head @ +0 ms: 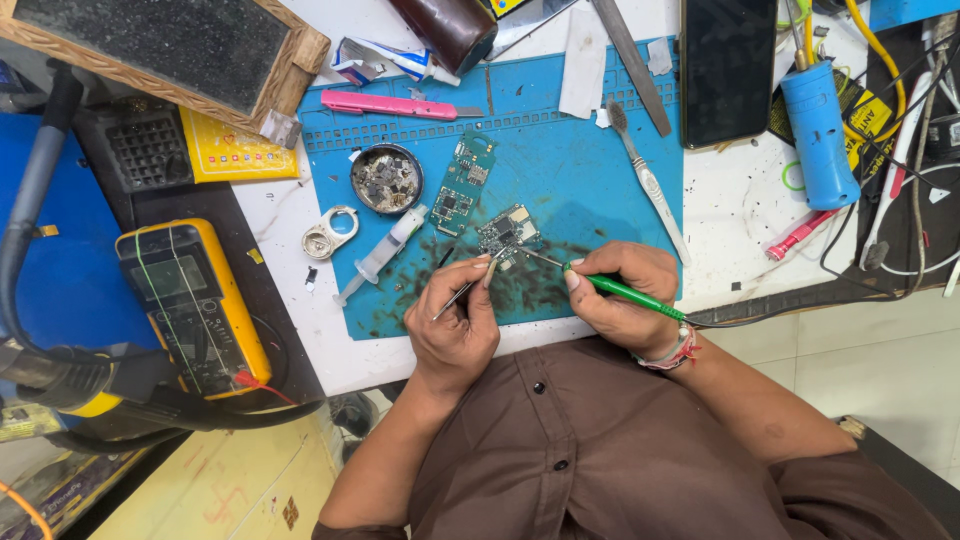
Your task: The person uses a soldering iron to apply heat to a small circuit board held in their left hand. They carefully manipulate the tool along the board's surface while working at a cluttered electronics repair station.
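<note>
Circuit board (506, 233), small, lies at frame centre on the blue work mat (590, 180), just above both hands. Left hand (455, 325), lower centre: fingers closed on metal tweezers (468, 285), tips reaching up to the board's lower left edge. Right hand (622, 295), right of centre: fingers closed round green-handled soldering iron (620, 290), tip pointing left and meeting the board's lower right edge; cable runs off to the right. Second green board (462, 183) lies above-left of the first, apart from it. Syringe (380, 255) sits at mat's left edge, round tin (386, 179) of scraps above it. Toothbrush (648, 180) lies diagonal at mat's right. Pink cutter (395, 105) at upper mat edge. Yellow multimeter (195, 305) at left of frame, on the counter (740, 215). Dark phone (728, 70) at upper right.
</note>
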